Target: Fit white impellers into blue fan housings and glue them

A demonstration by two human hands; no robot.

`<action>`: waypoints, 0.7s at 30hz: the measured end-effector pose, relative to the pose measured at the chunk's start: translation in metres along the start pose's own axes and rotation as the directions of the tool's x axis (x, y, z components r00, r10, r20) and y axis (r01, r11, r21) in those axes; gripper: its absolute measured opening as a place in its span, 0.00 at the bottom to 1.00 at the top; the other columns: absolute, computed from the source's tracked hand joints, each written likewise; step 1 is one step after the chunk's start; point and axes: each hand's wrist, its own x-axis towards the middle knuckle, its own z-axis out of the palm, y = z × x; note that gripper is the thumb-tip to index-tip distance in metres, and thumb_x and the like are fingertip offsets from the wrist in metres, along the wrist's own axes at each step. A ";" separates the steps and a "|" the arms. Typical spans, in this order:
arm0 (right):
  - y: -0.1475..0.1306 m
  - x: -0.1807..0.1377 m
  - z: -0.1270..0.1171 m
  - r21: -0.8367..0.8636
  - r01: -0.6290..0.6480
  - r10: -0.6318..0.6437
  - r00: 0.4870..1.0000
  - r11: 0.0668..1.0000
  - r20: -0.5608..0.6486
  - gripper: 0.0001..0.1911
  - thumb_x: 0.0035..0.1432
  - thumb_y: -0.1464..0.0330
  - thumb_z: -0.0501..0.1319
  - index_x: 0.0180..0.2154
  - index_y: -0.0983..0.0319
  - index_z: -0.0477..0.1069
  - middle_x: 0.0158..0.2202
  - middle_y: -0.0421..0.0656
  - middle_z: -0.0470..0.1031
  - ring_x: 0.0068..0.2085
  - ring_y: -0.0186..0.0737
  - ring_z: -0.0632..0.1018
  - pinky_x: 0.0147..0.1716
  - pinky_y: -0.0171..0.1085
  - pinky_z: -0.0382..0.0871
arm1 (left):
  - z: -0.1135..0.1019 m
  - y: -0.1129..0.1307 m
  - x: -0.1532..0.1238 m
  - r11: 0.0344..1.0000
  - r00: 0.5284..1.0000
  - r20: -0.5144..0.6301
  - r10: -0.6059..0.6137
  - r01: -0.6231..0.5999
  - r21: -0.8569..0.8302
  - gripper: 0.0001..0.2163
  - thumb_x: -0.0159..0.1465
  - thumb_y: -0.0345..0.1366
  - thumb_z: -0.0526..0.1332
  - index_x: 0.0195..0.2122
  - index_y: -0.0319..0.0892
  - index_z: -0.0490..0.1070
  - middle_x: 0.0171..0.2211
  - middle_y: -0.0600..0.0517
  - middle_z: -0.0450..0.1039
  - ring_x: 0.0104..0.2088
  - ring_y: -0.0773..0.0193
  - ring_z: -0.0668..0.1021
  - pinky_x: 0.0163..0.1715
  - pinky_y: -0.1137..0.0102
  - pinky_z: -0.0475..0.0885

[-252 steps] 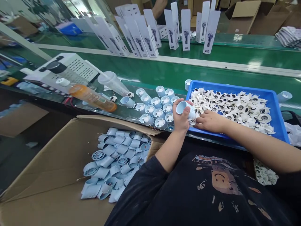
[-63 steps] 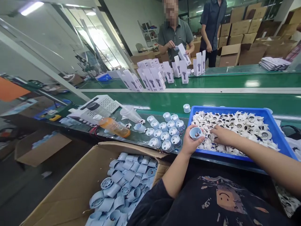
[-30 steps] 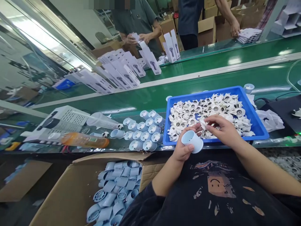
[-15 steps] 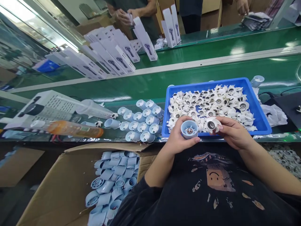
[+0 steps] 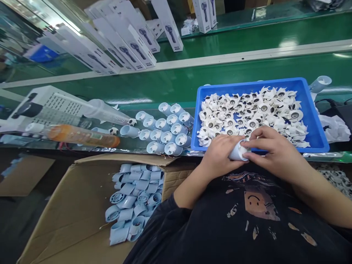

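Note:
My left hand (image 5: 219,156) is wrapped round a light-blue fan housing (image 5: 234,154), a short open tube tipped on its side with its mouth facing right. At that mouth sits a white fan impeller (image 5: 243,150). The fingertips of my right hand (image 5: 277,156) are closed on the impeller, partly hiding it, so I cannot tell how deep it sits. Just beyond both hands lies a blue tray (image 5: 319,128) holding many loose white impellers (image 5: 247,113). Left of the tray, several blue housings (image 5: 167,137) with white impellers inside stand grouped on the bench.
Below the bench edge, a cardboard box (image 5: 68,205) holds many blue housings (image 5: 137,194). An orange bottle (image 5: 82,135) and a clear plastic cup (image 5: 107,111) lie at left. White product boxes (image 5: 132,44) stand across the green conveyor (image 5: 176,86). Crumpled white paper (image 5: 334,128) is at right.
The impeller in my right hand has moved left to the housing's mouth. My left hand has turned the housing from facing up to facing right. The view has tilted slightly downward.

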 end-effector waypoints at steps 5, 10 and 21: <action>0.004 0.010 0.014 -0.123 0.148 -0.147 0.989 0.981 0.015 0.11 0.64 0.61 0.60 0.35 0.59 0.78 0.32 0.44 0.66 0.33 0.36 0.72 0.31 0.36 0.69 | 0.013 0.008 -0.003 0.985 0.975 -0.207 0.083 -0.048 0.166 0.17 0.64 0.33 0.59 0.54 0.41 0.66 0.45 0.44 0.78 0.48 0.56 0.79 0.50 0.60 0.74; 0.011 0.009 0.002 -0.069 0.129 -0.129 0.992 0.989 -0.002 0.14 0.66 0.57 0.57 0.42 0.54 0.79 0.41 0.46 0.70 0.36 0.37 0.74 0.34 0.38 0.73 | 0.001 0.010 0.004 0.981 0.985 -0.161 0.057 -0.026 0.194 0.19 0.64 0.38 0.61 0.56 0.43 0.65 0.49 0.45 0.77 0.50 0.55 0.78 0.52 0.58 0.73; 0.053 -0.068 -0.032 0.005 -0.036 0.036 0.999 0.999 0.001 0.10 0.61 0.58 0.58 0.40 0.41 0.78 0.39 0.50 0.77 0.37 0.49 0.81 0.30 0.41 0.79 | -0.151 -0.143 0.098 0.505 0.589 -0.480 -0.651 0.807 0.306 0.31 0.65 0.36 0.61 0.66 0.39 0.50 0.56 0.43 0.67 0.54 0.57 0.74 0.55 0.64 0.68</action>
